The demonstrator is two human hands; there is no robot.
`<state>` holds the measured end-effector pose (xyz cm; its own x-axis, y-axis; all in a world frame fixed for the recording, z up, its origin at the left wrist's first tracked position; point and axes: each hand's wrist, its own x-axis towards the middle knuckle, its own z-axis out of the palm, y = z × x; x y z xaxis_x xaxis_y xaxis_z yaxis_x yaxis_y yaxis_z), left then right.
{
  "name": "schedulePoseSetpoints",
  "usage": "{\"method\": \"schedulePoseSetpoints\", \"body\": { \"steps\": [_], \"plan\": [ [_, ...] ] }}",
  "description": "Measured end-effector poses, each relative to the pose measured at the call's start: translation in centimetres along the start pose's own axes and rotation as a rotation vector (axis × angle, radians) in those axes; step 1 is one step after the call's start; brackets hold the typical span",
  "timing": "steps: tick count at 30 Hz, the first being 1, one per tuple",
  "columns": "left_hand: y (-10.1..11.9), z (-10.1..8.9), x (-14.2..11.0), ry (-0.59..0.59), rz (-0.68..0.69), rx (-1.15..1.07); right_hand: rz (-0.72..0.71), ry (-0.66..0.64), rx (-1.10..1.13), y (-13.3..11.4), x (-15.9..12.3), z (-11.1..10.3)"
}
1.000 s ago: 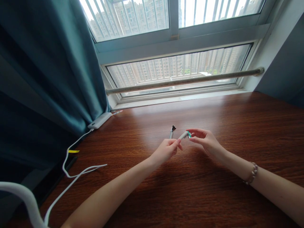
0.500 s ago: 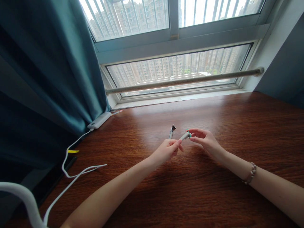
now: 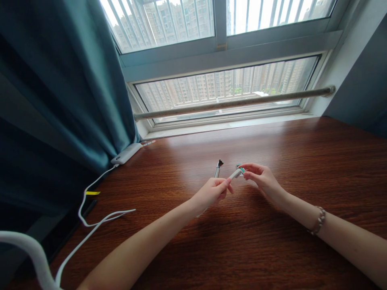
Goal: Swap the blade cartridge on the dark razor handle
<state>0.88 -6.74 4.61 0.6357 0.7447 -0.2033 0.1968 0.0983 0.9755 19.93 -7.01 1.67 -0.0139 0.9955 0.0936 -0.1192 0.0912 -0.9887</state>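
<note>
My left hand (image 3: 215,188) is closed, pinching a slim white tool (image 3: 235,174) with a row of dark comb-like teeth along one side. Its far end points up and right. At that end, my right hand (image 3: 260,178) holds a small teal piece (image 3: 242,170) between thumb and fingertips; a clear part seems joined to it. Whether the teal piece still touches the white tool is too small to tell. A small brush (image 3: 217,169) with a silver handle and dark bristles shows just beyond my left hand, its lower end hidden by the hand; I cannot tell if it is gripped.
Both hands are above a brown wood-grain table (image 3: 187,249). A white power strip or adapter (image 3: 126,154) with a white cable (image 3: 81,215) stands by the blue curtain (image 3: 90,88) at left. A yellow strip (image 3: 92,193) lies near the cable. A metal rail (image 3: 236,104) crosses the window behind.
The teal piece has shifted slightly at the white tool's end, and more of it shows between my right fingers. My left hand has barely moved.
</note>
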Motion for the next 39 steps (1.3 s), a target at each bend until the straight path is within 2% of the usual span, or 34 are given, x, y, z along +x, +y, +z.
{"method": "schedulePoseSetpoints", "body": {
  "steps": [4,8,12,17,24,33,39],
  "plan": [
    [0.08,0.05,-0.03,0.035,0.009,-0.03,-0.005,-0.005,0.003,0.0,0.02,-0.05],
    [0.35,0.36,-0.25,0.005,0.023,-0.054,0.003,-0.016,0.006,0.17,-0.1,-0.04],
    [0.37,0.4,-0.22,-0.006,0.008,0.003,0.012,-0.018,0.015,0.13,-0.1,0.0],
    [-0.02,0.26,0.02,-0.001,-0.023,0.085,0.04,0.039,0.109,0.05,0.23,-0.11],
    [0.4,0.61,-0.31,0.001,0.022,-0.082,0.035,0.002,0.09,0.22,0.04,0.07],
    [0.03,0.34,-0.14,0.001,-0.017,-0.006,0.008,0.005,0.027,0.2,-0.14,0.16],
    [0.13,0.42,-0.18,0.016,0.007,-0.11,0.017,-0.018,0.062,0.36,-0.05,0.1]
  ]
}}
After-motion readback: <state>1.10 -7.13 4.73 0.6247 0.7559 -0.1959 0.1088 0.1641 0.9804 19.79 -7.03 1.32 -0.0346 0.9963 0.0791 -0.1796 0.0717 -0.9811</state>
